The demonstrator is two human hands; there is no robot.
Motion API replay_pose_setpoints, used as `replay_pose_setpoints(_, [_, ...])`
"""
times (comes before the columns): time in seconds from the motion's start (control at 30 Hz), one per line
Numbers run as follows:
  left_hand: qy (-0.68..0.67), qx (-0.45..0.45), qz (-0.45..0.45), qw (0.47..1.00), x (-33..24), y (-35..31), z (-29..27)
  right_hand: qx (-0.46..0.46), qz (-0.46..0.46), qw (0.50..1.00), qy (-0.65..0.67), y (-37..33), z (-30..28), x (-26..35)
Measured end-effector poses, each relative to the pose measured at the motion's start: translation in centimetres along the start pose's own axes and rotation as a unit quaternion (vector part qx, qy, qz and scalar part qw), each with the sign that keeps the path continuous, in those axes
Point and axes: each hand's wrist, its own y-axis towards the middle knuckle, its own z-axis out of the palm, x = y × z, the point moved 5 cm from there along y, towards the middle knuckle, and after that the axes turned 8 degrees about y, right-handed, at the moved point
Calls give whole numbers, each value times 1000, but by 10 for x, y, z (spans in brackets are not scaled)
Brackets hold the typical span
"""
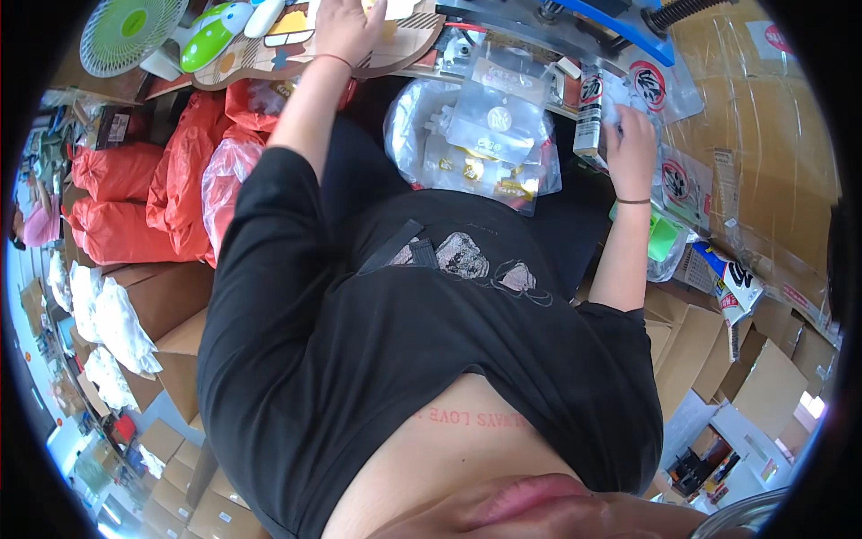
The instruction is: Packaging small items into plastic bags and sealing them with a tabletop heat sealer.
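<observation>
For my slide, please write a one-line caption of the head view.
Left hand rests on a cardboard sheet; right hand touches clear printed bags beside red sacks.

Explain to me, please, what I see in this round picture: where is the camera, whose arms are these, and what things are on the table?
There is no machine here. The one picture comes from a wide fisheye camera worn on a person's head, looking down, so the edges bend and the person's own black shirt fills the middle. Both arms reach up toward a crowded worktable.

The left hand rests on a cardboard sheet with coloured cartoon shapes, near a small green fan. The right hand grips a clear plastic bag with a round red and black mark; whether it holds anything else I cannot tell. Between the arms lies a pile of clear packets with small parts. Red-orange sacks and brown cardboard boxes stand around.
</observation>
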Motion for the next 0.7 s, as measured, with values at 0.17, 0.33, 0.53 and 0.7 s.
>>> replay_pose_setpoints(0.17, [153, -26, 294, 943, -40, -65, -26, -71, 111, 989, 64, -15, -18, -17])
replay_pose_setpoints(0.33, [-77, 122, 129, 981, -31, -83, -40, -65, 128, 978, 154, -10, -34, 13])
replay_pose_setpoints(0.53, [-365, 299, -23, 881, -89, -95, -50, 30, 14, 952, 305, 28, -17, 86])
replay_pose_setpoints(0.7, [-388, 324, 20, 863, -135, -113, -42, -8, 67, 898, 435, 55, -12, 100])
